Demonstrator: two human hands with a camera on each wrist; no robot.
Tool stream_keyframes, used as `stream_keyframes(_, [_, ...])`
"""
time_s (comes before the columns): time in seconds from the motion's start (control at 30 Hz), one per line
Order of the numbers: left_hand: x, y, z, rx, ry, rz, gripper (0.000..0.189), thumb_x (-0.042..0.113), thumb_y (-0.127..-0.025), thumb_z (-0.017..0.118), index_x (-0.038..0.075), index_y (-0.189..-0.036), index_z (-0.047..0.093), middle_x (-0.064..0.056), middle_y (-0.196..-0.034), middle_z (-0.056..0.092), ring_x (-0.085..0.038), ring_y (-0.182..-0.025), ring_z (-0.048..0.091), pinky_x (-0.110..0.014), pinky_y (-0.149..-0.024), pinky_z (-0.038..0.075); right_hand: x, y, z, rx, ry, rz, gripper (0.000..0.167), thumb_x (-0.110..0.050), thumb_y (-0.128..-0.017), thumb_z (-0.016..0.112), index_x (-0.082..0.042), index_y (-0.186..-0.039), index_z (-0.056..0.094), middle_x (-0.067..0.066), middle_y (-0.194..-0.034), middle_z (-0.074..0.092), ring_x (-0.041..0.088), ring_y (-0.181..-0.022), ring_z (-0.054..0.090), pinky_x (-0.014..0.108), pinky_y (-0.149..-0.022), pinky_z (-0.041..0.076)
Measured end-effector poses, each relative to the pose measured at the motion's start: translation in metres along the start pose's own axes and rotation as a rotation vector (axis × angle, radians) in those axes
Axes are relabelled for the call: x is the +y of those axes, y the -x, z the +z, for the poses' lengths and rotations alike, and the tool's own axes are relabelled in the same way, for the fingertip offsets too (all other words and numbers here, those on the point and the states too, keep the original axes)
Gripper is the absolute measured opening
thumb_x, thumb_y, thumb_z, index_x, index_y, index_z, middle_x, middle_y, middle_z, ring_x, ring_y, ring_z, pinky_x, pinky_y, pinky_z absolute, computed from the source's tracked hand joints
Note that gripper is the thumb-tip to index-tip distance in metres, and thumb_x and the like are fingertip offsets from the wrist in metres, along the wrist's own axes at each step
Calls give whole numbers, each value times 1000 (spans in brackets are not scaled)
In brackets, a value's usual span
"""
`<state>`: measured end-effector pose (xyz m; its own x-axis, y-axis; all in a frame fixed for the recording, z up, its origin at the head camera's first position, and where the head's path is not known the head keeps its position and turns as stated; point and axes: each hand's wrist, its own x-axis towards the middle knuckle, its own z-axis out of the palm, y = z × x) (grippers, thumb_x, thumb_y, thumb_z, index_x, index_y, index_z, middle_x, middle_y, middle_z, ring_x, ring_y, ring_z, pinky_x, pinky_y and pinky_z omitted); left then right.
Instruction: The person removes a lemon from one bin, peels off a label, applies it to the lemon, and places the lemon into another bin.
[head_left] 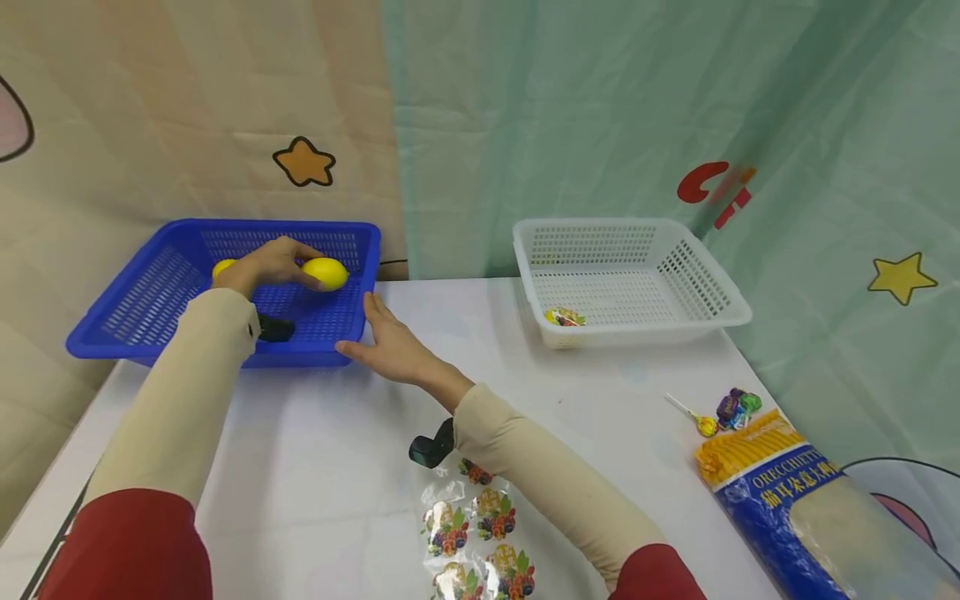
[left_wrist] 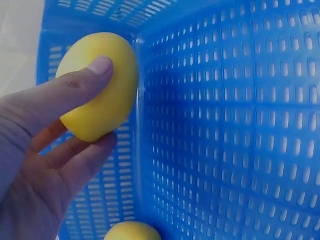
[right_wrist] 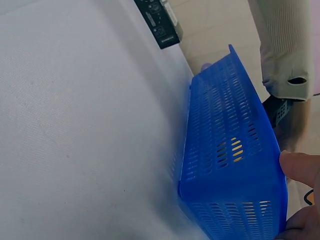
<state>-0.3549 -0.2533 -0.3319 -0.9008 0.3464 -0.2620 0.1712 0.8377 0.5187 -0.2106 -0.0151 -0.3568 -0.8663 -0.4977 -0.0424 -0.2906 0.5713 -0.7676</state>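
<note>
In the head view my left hand (head_left: 277, 262) is inside the blue basket (head_left: 288, 223), holding a yellow lemon (head_left: 324, 273) near its right end. The left wrist view shows the thumb across the lemon (left_wrist: 122, 87) and fingers beneath it. A second lemon (head_left: 222, 267) is partly hidden behind that hand. At the basket's front right corner is my right hand (head_left: 397, 346), its thumb at the front rim and straight fingers along the right side. From the right wrist, the thumb (right_wrist: 300, 167) touches the rim.
A white basket (head_left: 637, 337) at the back right contains a small printed packet (head_left: 565, 317). Lollipops (head_left: 705, 425) and wrapped candies (head_left: 737, 407) lie beside an orecchiette bag (head_left: 757, 508). Clear, fruit-printed plastic packets (head_left: 480, 533) lie near the front. Curtains hang behind the table.
</note>
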Motion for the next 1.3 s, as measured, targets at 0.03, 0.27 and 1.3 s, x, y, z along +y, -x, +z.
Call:
stream_keyframes(0.03, [-1,2,-1,15,21,0,72,26,-87,76,-5,-143,45,-33,-142,43,-49,-126,42,-66,-106,30,0,0,0,2,3,-2,87,-42,-99,56,-4,-157,4,9,-164,-2,15,-149,2,28,-119,9])
stream_keyframes(0.27, [-1,18,-10,120,140,-13,76,32,-87,76,-1,-147,41,-31,-142,45,-46,-126,45,-63,-107,33,-1,-1,1,3,8,-12,87,-42,-99,57,-4,-157,4,9,-164,-2,16,-150,2,28,-119,9])
stream_keyframes(1.3, [99,84,35,125,279,344,66,13,-79,84,0,-137,56,-19,-132,61,-35,-118,60,-46,-99,49,42,43,-44,140,-120,-112,85,-36,-93,68,-16,-158,18,-2,-163,17,16,-147,21,36,-117,26])
